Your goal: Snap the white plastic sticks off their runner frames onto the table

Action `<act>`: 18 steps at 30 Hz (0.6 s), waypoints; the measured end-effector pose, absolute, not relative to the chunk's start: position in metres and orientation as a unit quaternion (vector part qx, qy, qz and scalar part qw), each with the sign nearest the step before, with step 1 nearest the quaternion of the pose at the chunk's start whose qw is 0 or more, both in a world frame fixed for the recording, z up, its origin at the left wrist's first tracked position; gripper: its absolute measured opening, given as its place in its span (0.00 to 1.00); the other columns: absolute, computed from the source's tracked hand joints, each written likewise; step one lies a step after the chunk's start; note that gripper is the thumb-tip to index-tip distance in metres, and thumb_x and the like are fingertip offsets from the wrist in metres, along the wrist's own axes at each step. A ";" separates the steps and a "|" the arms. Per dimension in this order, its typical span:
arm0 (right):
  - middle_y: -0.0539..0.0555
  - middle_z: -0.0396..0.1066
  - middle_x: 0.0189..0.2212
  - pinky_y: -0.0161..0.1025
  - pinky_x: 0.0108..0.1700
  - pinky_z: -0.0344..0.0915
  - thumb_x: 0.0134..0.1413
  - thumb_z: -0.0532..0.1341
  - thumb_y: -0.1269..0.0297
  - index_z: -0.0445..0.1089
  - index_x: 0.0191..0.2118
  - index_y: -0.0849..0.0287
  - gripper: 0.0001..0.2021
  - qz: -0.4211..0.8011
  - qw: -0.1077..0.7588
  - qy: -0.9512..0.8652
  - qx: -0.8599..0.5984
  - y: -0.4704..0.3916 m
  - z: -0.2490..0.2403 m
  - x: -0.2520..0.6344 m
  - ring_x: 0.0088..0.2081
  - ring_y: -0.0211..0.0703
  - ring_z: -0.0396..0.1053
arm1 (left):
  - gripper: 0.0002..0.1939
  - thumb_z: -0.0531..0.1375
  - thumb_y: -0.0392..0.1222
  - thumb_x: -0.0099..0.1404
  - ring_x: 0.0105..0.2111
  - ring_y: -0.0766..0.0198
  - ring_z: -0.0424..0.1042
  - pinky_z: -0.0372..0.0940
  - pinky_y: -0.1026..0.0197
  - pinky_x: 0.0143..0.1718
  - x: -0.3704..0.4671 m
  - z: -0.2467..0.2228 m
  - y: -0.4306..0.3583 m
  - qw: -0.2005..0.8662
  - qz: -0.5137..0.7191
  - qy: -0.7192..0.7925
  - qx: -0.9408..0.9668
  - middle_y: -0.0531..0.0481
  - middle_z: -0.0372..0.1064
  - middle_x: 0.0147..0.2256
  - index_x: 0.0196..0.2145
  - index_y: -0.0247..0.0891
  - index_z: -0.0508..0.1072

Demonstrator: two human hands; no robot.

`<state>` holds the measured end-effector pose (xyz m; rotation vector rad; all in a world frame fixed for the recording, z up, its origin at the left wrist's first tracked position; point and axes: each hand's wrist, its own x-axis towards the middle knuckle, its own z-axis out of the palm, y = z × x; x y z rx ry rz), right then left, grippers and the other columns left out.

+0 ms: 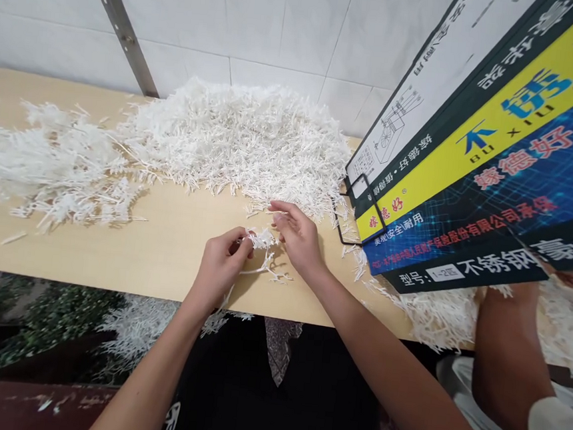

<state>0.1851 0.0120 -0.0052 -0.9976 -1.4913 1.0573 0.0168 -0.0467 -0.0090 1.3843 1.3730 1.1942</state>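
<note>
My left hand (pixel 223 263) is closed in a pinch on a white branching plastic sprig (pixel 264 240) just above the tan tabletop (pixel 173 245). Thin stems of the sprig hang to the right and down toward the table edge. My right hand (pixel 302 244) is beside it, with the index finger stretched out and the thumb apart from it. Its fingertips are close to the sprig's tips; nothing shows in its grasp. Behind both hands rises a large pile of short white plastic pieces (pixel 242 144).
A looser heap of white branched pieces (pixel 65 155) lies left. A large printed cardboard box (pixel 471 164) with a black wire frame (pixel 385 217) stands right. Past it are another person's arm (pixel 506 341) and more white pieces (pixel 438 315). A tiled wall (pixel 283 27) bounds the back.
</note>
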 end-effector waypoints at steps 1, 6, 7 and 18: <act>0.57 0.75 0.54 0.36 0.36 0.66 0.66 0.61 0.52 0.74 0.56 0.54 0.18 0.436 0.497 -0.635 -0.399 0.010 -0.002 0.186 0.43 0.44 0.72 | 0.14 0.58 0.49 0.70 0.24 0.68 0.59 0.52 0.66 0.26 0.017 -0.009 -0.046 0.420 0.483 0.545 0.542 0.56 0.62 0.23 0.30 0.39 0.71; 0.51 0.71 0.26 0.37 0.30 0.59 0.61 0.66 0.49 0.77 0.30 0.59 0.17 0.424 0.409 -0.701 -0.402 0.004 0.003 0.186 0.29 0.40 0.65 | 0.15 0.58 0.51 0.70 0.24 0.68 0.57 0.51 0.65 0.26 0.015 -0.005 -0.047 0.405 0.468 0.547 0.564 0.57 0.59 0.23 0.31 0.38 0.72; 0.50 0.66 0.21 0.37 0.28 0.56 0.61 0.66 0.48 0.73 0.25 0.59 0.20 0.426 0.413 -0.689 -0.416 0.005 0.002 0.185 0.26 0.39 0.62 | 0.16 0.57 0.51 0.71 0.24 0.68 0.57 0.51 0.65 0.27 0.015 -0.004 -0.047 0.389 0.452 0.548 0.586 0.57 0.59 0.22 0.30 0.38 0.71; 0.50 0.62 0.19 0.36 0.23 0.52 0.53 0.68 0.45 0.64 0.21 0.58 0.24 0.492 0.546 -0.498 -0.460 0.015 -0.013 0.186 0.22 0.37 0.57 | 0.15 0.55 0.46 0.71 0.24 0.67 0.58 0.51 0.64 0.29 0.025 0.000 -0.044 0.344 0.421 0.518 0.660 0.57 0.58 0.22 0.27 0.38 0.70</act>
